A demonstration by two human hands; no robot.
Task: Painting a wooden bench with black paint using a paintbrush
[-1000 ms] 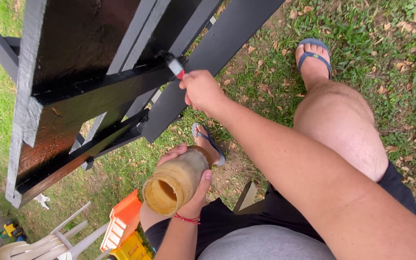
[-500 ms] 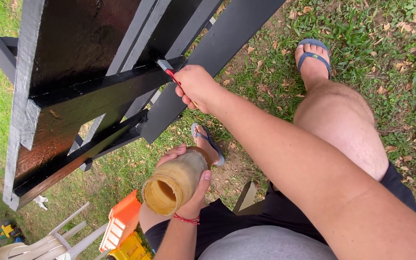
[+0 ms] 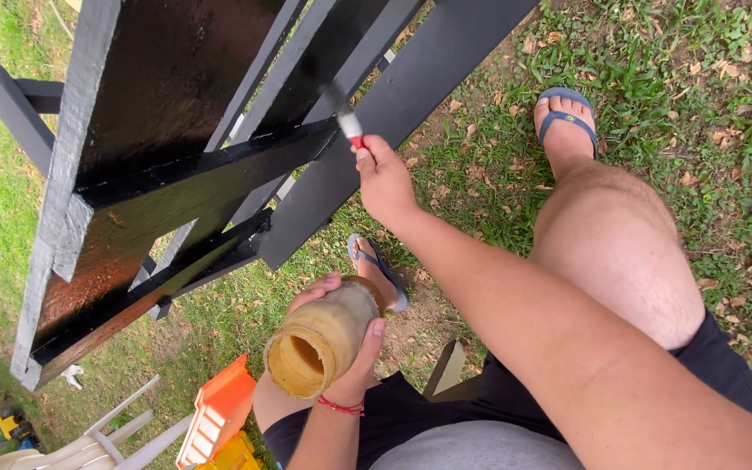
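My right hand (image 3: 383, 178) grips a small paintbrush (image 3: 345, 117) with a red handle; its dark bristles touch a black-painted plank of a wooden bench-table (image 3: 176, 165) lying tipped on grass. The wood is glossy black, with a brown unpainted patch at the lower left. My left hand (image 3: 345, 335) holds a tan jar (image 3: 319, 341), tilted with its open mouth toward the camera, near my lap.
My bare knees and feet in blue flip-flops (image 3: 567, 109) rest on grass with dry leaves. An orange toy truck (image 3: 215, 422) and a white plastic chair (image 3: 89, 435) sit at the lower left. A small stool edge (image 3: 446, 370) shows beneath me.
My right hand has carried the brush up and to the right along the black plank. The jar in my left hand stays where it was.
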